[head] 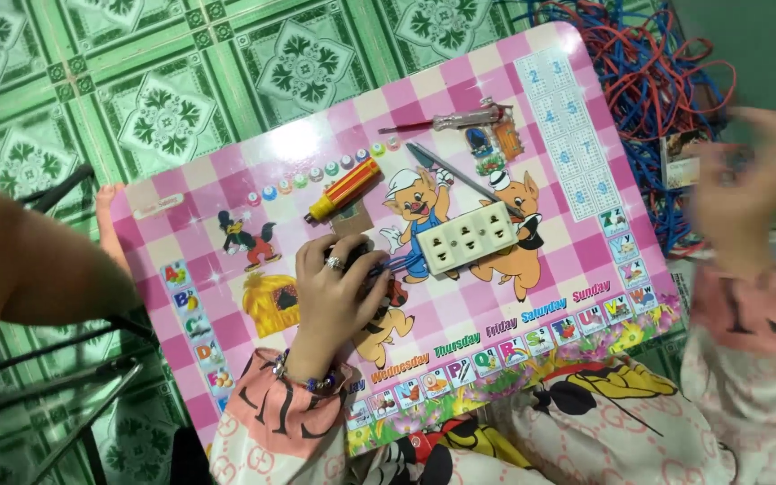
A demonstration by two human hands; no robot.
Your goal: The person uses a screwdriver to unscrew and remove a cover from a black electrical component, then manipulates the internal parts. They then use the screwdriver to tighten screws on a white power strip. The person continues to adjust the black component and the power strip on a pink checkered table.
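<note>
The person sits on the floor with a small pink checkered counter point(577, 242), printed with cartoon pigs and alphabet pictures, across the lap. The left hand point(339, 292) rests near the middle of it, its grip clenched around a small dark object point(377, 277) that is mostly hidden under the fingers; I cannot tell just what it is, though some red shows at its lower edge and blue wires point(410, 263) run from it toward the cream-white three-outlet socket strip point(467, 236) lying just beside it to the right. The right hand point(752, 180) is lifted off the counter at the far right, in front of a tangle of red and blue wires point(648, 72) heaped on the green patterned floor tiles point(172, 108); it is so blurred that I cannot tell whether its grip is released or grasping something. Above the left hand lies a yellow-and-orange-handled screwdriver point(345, 189), with a clear-handled tester screwdriver point(455, 119) farther up and a thin grey blade-like tool point(460, 175) slanting down to touch the strip's upper edge. To my eye this is the wiring stage: the piece under the left hand is being steadied while the other hand is away. The next move seems to call for a tool brought to that piece, held firm so the wires stay put.
</note>
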